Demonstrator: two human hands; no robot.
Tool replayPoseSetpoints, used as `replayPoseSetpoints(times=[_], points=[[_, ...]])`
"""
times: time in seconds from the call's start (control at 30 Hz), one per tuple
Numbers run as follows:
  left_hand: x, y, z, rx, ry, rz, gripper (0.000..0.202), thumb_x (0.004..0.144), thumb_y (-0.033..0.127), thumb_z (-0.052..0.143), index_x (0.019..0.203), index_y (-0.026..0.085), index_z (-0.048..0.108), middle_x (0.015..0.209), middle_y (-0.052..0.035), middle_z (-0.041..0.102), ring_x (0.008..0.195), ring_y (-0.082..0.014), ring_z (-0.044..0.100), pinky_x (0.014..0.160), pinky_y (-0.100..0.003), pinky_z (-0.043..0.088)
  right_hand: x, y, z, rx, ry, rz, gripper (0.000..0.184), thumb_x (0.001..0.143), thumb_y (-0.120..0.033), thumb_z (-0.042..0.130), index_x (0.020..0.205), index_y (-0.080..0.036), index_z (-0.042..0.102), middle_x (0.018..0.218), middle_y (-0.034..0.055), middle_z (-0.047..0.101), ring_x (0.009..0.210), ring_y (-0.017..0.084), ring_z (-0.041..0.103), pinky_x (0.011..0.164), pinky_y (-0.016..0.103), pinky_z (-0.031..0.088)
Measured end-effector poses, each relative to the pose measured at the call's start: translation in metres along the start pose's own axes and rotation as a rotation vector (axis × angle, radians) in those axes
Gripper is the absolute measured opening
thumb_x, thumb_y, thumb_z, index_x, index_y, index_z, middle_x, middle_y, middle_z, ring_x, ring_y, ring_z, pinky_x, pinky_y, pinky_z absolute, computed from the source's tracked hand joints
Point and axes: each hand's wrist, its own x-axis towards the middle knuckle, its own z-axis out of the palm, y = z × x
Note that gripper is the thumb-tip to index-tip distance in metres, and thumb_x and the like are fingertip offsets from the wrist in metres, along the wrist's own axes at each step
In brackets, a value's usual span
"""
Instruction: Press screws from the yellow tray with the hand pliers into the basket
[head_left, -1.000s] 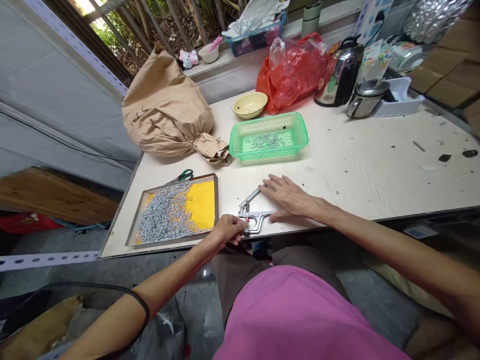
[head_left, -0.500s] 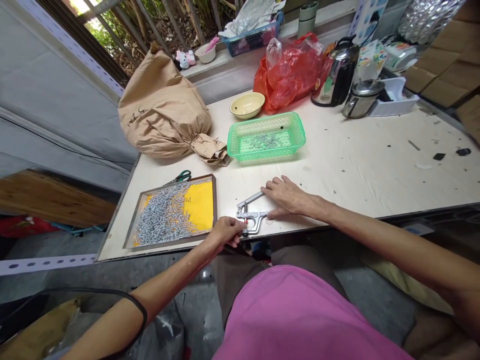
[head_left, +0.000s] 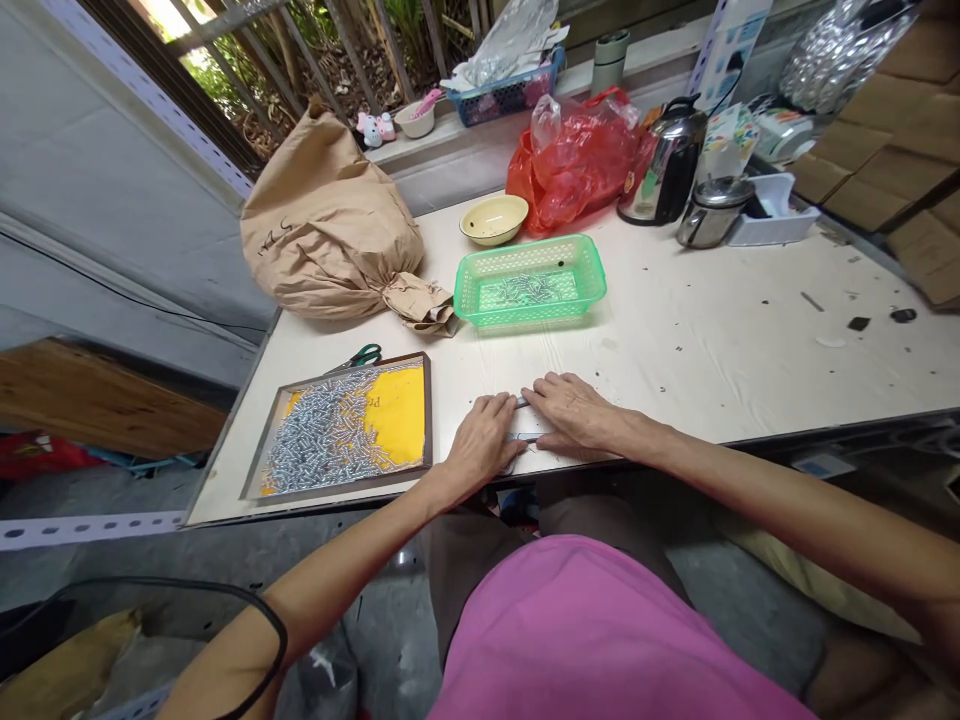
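A metal hand press tool (head_left: 524, 437) lies near the table's front edge, mostly covered by both hands. My left hand (head_left: 484, 440) is draped over the tool's head, fingers together and curved down on it. My right hand (head_left: 576, 415) lies over the handles, with fingers on the upper handle and the thumb along the lower one. To the left sits a brown-framed tray (head_left: 429, 410) with a yellow bottom and a heap of small silver metal parts (head_left: 322, 440). Behind the hands stands a green plastic basket (head_left: 592, 285) with several of the same parts in it.
Green-handled scissors (head_left: 365, 355) lie behind the tray. A tied brown paper sack (head_left: 326, 235), a yellow bowl (head_left: 493, 218), a red plastic bag (head_left: 574, 160), a steel kettle (head_left: 664, 170) and a metal pot (head_left: 709, 212) stand at the back. Small debris (head_left: 859, 323) dots the table's right side.
My left hand has moved up from the tool's jaws at the table edge onto the top of the tool. The right hand has stayed on the handles. The open handles are now hidden.
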Motion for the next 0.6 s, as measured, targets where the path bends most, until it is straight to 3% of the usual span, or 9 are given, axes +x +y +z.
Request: replayPoseSetpoints(times=[0.1,0.2,0.37,0.6], points=[[0.016,0.0,-0.001,0.051,-0.108,0.021,0.055,0.081,0.034,0.064,0.127,0.012,0.045,0.117,-0.0129,0.056,0.107,-0.0263,0.049,0.093,-0.04,0.045,0.001,-0.001,0.0,0.016,-0.034,0.023,0.056,0.074,-0.039,0.072,0.116,-0.008,0.054,0.11,0.0149,0.057,0.101,0.028,0.049,0.079,0.036,0.041],[0.024,0.001,-0.001,0.122,-0.149,0.045,0.046,0.082,0.037,0.061,0.12,0.012,0.05,0.108,-0.0123,0.057,0.103,-0.0266,0.05,0.088,-0.04,0.046,0.003,-0.004,-0.003,0.034,-0.082,0.047,0.041,0.077,-0.032,0.07,0.108,-0.008,0.059,0.104,0.0139,0.059,0.099,0.027,0.051,0.078,0.034,0.043],[0.025,0.004,0.004,0.154,-0.123,0.014,0.029,0.086,0.034,0.054,0.106,0.013,0.057,0.101,-0.0102,0.057,0.098,-0.0244,0.051,0.081,-0.036,0.047,0.006,-0.007,-0.006,0.071,-0.11,0.12,0.024,0.082,-0.023,0.065,0.104,-0.013,0.063,0.102,0.0119,0.061,0.102,0.024,0.053,0.08,0.03,0.043],[0.026,0.0,0.01,0.105,-0.081,0.014,0.022,0.089,0.034,0.05,0.095,0.015,0.061,0.095,-0.0085,0.058,0.093,-0.0229,0.052,0.077,-0.035,0.046,0.009,-0.002,0.001,0.076,-0.114,0.122,0.016,0.087,-0.025,0.058,0.094,-0.014,0.067,0.095,0.0105,0.064,0.095,0.023,0.058,0.078,0.029,0.04]])
